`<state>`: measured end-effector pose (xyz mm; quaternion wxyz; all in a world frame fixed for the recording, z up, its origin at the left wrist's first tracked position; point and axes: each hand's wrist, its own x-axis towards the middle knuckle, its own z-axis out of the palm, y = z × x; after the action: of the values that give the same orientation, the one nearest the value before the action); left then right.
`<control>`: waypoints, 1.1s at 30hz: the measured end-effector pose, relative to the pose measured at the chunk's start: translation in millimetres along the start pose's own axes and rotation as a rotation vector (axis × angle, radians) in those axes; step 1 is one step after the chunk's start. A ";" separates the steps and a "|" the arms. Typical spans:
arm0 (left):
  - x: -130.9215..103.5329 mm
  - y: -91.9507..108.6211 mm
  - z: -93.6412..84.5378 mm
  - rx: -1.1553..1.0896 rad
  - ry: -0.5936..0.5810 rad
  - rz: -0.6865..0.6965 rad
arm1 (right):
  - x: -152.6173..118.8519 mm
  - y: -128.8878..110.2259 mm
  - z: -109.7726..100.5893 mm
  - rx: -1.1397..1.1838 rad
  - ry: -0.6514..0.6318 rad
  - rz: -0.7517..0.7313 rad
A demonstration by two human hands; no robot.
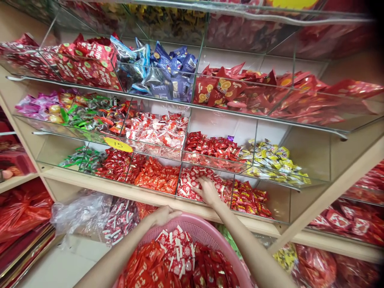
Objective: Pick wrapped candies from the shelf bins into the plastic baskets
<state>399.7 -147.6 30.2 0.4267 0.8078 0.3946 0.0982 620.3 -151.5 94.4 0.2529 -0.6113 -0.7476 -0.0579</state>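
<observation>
My left hand (160,217) grips the far rim of a pink plastic basket (210,226). Inside the basket lie orange-red wrapped candies (147,264), dark red ones (213,264) and, between them at the back, red-and-white ones (180,248). My right hand (207,191) reaches over the front of a clear bin on the lowest shelf row, its fingers apart and touching the red-and-white wrapped candies (189,177) there. Nothing shows lifted in its fingers, though their undersides are hidden.
Clear dividers part the neighbouring bins of orange-red candies (157,176) and red-yellow candies (250,198). More sweets fill the tiers above, with a yellow price tag (118,144) on one edge. Below the wooden shelf edge (105,186) lie plastic bags (81,212) of sweets.
</observation>
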 end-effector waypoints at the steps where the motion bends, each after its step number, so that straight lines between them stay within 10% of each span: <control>1: 0.3 -0.5 0.2 -0.007 -0.001 0.000 | -1.6 0.9 1.5 0.033 0.015 -0.004; 33: -1.7 3.4 -0.7 0.008 0.014 -0.033 | -22.0 30.4 0.1 0.207 0.070 -0.026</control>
<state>400.0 -149.5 33.5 0.4226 0.8020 0.4113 0.0951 651.6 -163.4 77.6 0.3398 -0.5698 -0.7483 -0.0050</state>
